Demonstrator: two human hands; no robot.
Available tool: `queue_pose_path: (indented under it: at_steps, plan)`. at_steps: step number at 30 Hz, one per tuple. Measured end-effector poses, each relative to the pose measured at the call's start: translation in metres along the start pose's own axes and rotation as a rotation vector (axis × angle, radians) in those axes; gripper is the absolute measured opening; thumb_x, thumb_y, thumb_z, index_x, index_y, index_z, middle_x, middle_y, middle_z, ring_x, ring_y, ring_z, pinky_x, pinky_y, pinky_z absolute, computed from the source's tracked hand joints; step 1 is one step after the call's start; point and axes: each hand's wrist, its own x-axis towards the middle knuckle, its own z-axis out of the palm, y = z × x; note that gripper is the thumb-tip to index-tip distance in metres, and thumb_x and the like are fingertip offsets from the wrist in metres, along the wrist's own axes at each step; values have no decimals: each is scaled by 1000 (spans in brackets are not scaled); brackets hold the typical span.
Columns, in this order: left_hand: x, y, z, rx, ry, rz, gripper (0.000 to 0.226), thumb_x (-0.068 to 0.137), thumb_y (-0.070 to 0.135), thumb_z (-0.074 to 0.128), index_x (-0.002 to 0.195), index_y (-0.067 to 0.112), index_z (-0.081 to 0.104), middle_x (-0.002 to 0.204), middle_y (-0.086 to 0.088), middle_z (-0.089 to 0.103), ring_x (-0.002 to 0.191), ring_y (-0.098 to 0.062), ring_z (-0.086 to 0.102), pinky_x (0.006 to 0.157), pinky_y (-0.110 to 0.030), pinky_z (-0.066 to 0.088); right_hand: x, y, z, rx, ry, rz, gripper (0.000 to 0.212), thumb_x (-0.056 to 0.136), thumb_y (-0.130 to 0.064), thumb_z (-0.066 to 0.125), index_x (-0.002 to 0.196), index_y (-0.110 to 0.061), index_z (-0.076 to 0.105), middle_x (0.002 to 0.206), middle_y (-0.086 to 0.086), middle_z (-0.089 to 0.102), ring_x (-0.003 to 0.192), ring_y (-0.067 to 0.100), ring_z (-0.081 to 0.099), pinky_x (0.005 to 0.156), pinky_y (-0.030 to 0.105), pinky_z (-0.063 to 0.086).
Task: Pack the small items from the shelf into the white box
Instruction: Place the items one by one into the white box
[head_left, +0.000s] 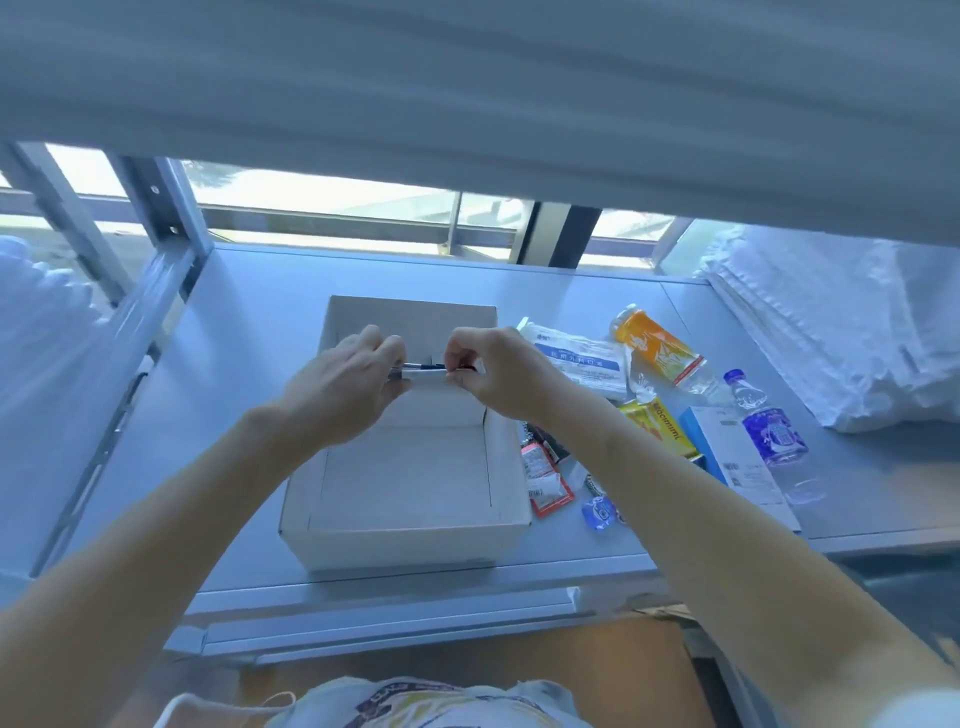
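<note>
Open white cardboard box (410, 483) sits mid-shelf; its visible floor looks bare, so packing is barely begun. Left hand (345, 387) and right hand (491, 371) each pinch an end of a thin dark-and-silver pen-like item (423, 368) (blurred, identity unsure) above the box. Unpacked to the right: two plastic bottles (660, 348), one white mask packet (576, 358), one yellow packet (662, 426), one blue-and-white carton (727, 447), one red-edged sachet (545, 480), one blue keychain charm (600, 512).

Small held item (423, 370) mostly hidden, unidentifiable
</note>
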Motion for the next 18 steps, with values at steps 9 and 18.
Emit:
queue_pose_path:
  at_steps: [9,18]
  plan:
    - [44,-7,22,175,-255,-25,9,105,22,41,110,15,42,108,-10,57,100,-33,55,79,-45,48,45,15,18,-332,-114,-3,7,80,-6,63,79,-11,67,74,-2,63,78,25,60,67,29,38]
    - [46,3,30,498,-333,3,25,98,8,40,122,13,44,120,-10,59,109,-31,58,79,-40,40,55,19,27,-534,-173,39,18,82,-8,59,79,-26,56,81,-7,59,83,20,56,79,30,37]
